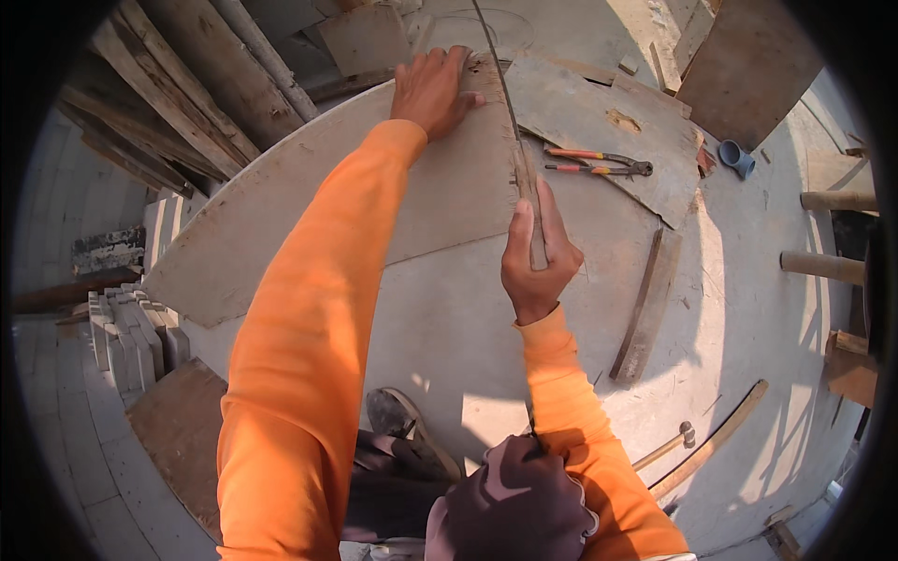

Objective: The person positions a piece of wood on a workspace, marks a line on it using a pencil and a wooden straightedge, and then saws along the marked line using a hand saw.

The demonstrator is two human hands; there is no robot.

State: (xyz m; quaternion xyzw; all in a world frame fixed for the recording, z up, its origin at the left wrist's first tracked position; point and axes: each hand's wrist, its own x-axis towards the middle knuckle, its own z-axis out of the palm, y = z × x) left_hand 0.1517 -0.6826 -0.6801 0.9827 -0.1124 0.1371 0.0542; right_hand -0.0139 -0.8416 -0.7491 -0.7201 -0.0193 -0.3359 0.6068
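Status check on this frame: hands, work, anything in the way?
Left hand resting on panel. Right hand gripping saw, blade along panel's right edge. Pincers right of saw, not touching.

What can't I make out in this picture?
All in the head view:
Long thin blade: far end cut off by the upper edge.
Its wooden handle: partly covered by the right hand.
Hammer: lower handle hidden behind the right sleeve.
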